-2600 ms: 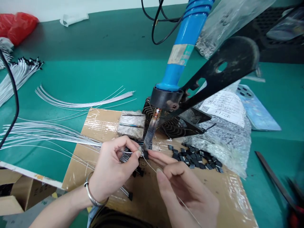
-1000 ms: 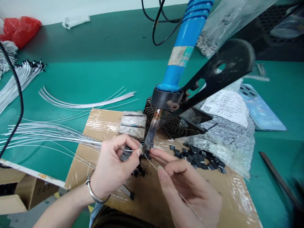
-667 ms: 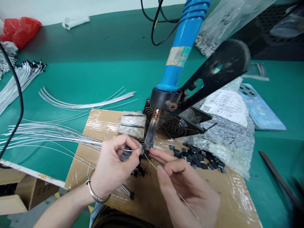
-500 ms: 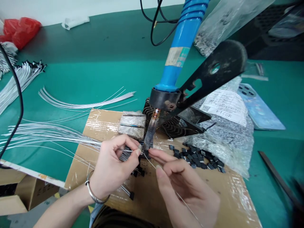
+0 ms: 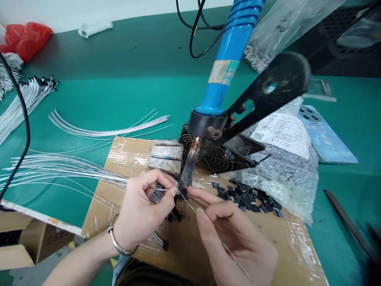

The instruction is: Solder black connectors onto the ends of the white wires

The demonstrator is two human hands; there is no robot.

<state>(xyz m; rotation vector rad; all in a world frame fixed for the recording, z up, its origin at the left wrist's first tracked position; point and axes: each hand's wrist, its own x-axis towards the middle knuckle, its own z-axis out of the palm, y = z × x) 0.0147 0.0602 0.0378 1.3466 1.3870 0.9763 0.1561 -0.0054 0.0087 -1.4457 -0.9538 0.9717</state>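
My left hand (image 5: 139, 212) pinches a thin white wire (image 5: 157, 189) between thumb and forefinger and holds its end at the tip of a blue-handled soldering iron (image 5: 218, 85) fixed in a black stand (image 5: 262, 99). My right hand (image 5: 235, 238) pinches a strand of solder wire (image 5: 235, 258) and feeds it to the same tip, where a small black part (image 5: 182, 194) sits. Both hands work above a taped cardboard sheet (image 5: 276, 246).
Bundles of white wires (image 5: 59, 167) fan out on the green mat at left. A pile of small black parts (image 5: 250, 198) lies beside a plastic bag (image 5: 282, 171) at right. A grey block (image 5: 165, 155) and a black fan grille (image 5: 214, 159) sit behind the tip. A cardboard box (image 5: 18, 246) stands at lower left.
Almost nothing has moved. Both hands stay pinched at the iron's tip, with only a slight shift of the view.
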